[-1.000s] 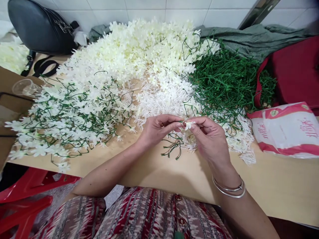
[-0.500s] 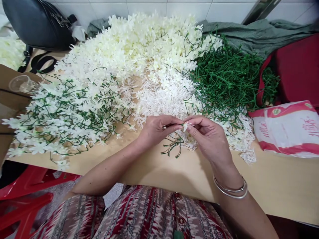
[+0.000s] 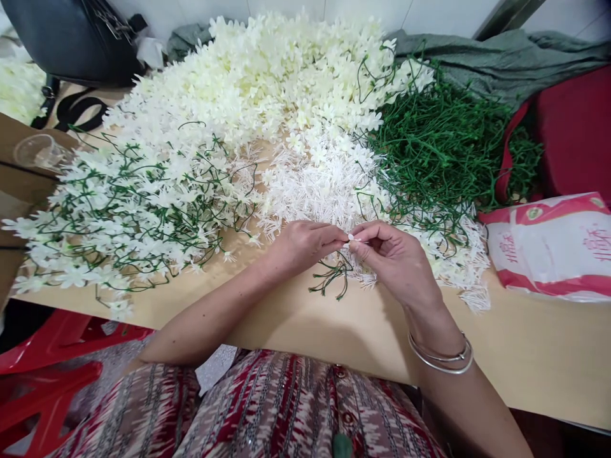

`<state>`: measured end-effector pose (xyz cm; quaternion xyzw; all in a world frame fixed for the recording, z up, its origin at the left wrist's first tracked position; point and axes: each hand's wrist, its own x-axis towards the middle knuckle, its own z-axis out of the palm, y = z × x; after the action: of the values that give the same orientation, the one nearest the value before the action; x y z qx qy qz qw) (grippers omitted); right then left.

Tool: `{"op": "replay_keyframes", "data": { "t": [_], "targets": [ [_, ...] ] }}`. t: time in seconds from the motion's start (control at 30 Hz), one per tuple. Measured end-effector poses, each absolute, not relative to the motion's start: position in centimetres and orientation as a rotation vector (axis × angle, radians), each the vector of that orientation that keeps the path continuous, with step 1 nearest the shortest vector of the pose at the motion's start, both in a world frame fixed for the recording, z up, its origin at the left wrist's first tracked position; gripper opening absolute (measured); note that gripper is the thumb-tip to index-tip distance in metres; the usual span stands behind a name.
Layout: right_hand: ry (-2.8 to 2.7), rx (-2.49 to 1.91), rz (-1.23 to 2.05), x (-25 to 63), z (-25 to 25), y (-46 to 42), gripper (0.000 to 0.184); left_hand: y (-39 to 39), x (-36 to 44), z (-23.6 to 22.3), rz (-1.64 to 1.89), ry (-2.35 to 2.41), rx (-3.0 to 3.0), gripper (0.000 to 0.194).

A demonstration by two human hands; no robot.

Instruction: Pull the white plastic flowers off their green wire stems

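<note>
My left hand (image 3: 305, 247) and my right hand (image 3: 398, 257) meet fingertip to fingertip over the table. Between them shows a small white artificial flower (image 3: 352, 237), pinched by the thumb and forefinger of my right hand. The left fingers are pressed together right beside it, closed on a green plastic stem that they now mostly cover. Just below the fingertips lie several loose green stems (image 3: 331, 278). Behind the hands spreads a heap of white spiky flower pieces (image 3: 319, 184).
Finished-looking white flowers on green stems (image 3: 128, 210) are piled at the left. Cream petals (image 3: 286, 70) heap up at the back, green stems (image 3: 443, 140) at the right. A pink and white packet (image 3: 548, 248), a red bag (image 3: 573, 121) and a black bag (image 3: 81, 44) stand around.
The white flower has turned between my fingertips, and the green stem is now more covered. My right hand has shifted slightly left; the piles are unchanged.
</note>
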<state>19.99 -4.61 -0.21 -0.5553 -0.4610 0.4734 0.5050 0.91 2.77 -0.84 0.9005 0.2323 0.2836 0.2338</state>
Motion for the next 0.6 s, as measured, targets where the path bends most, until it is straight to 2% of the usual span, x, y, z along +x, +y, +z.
{"op": "replay_keyframes", "data": {
  "t": [0.1,0.23,0.43,0.6],
  "targets": [
    [-1.047,-1.336,1.186,20.4,-0.2,-4.4,0.011,2.5,1.3,-0.5,0.752,0.722,2.228,0.019],
    [-0.973,-1.348,1.241,21.1,-0.3,-4.3,0.016,2.3,1.6,-0.3,0.707,0.751,1.886,0.035],
    [-0.968,-1.359,1.262,21.2,-0.4,-4.2,0.023,2.5,1.5,-0.6,0.749,0.790,1.901,0.017],
    [-0.965,-1.337,1.252,21.2,-0.9,-4.2,0.016,2.5,1.5,-0.5,0.774,0.714,1.860,0.016]
  ]
}}
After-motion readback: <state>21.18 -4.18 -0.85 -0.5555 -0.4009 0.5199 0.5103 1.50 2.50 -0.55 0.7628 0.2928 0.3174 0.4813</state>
